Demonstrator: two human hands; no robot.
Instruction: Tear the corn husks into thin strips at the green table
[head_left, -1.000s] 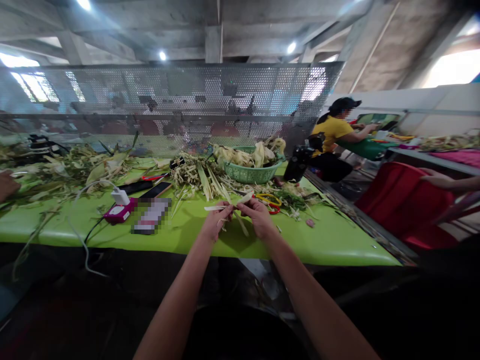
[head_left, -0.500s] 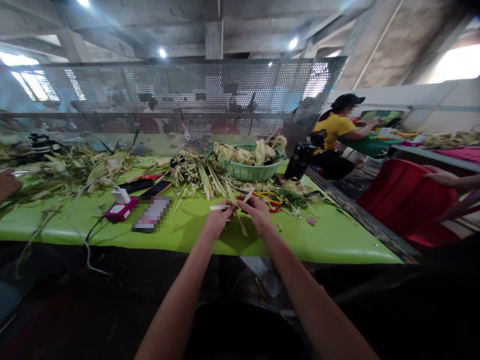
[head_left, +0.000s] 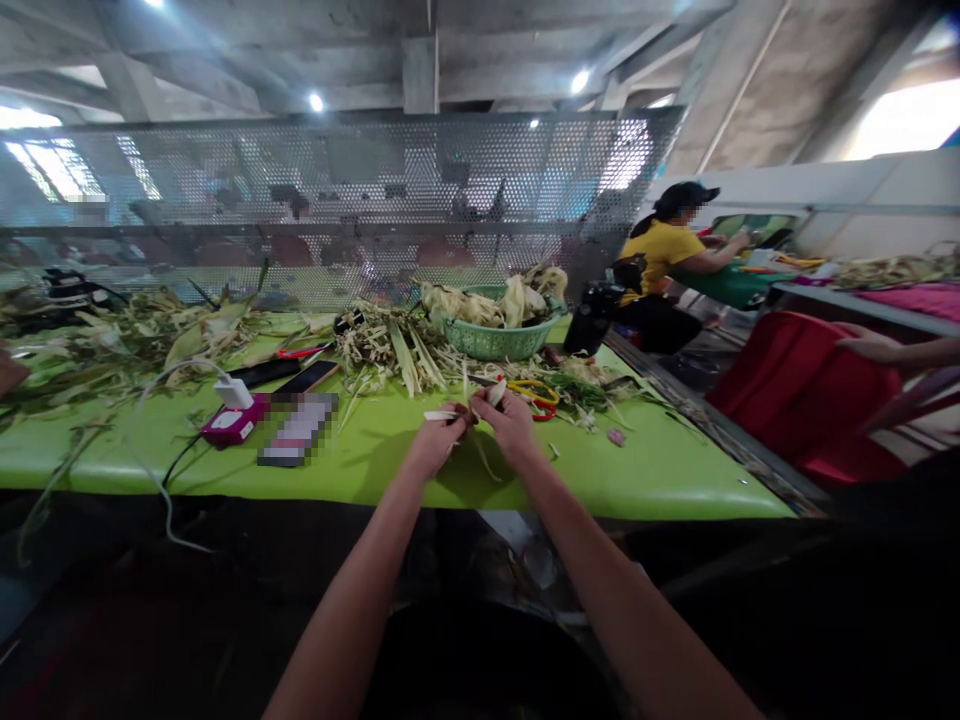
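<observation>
Over the front of the green table (head_left: 360, 470), my left hand (head_left: 436, 440) and my right hand (head_left: 511, 422) meet, fingertips almost touching. Both are closed in a pinch on pale strips of corn husk (head_left: 441, 414). One strip end sticks out left of my left hand, another stands up between the hands, and a thin one hangs below them. How the strips cross is hidden by my fingers. Just beyond my right hand lie scissors (head_left: 536, 392) with yellow and red handles. A pile of shredded husk (head_left: 375, 345) lies behind my hands.
A green basket (head_left: 499, 338) of husks stands at the back, a black bottle-like object (head_left: 589, 320) beside it. Left are phones (head_left: 300, 430), a pink power adapter (head_left: 234, 422) with cables, and more husks (head_left: 187, 325). A person in yellow (head_left: 664, 255) sits right, near red chairs (head_left: 806, 390).
My hands stay together, with slight finger movement. The strip end at my right hand is now folded in closer, and the hanging strip has swung slightly right. The view has shifted a little.
</observation>
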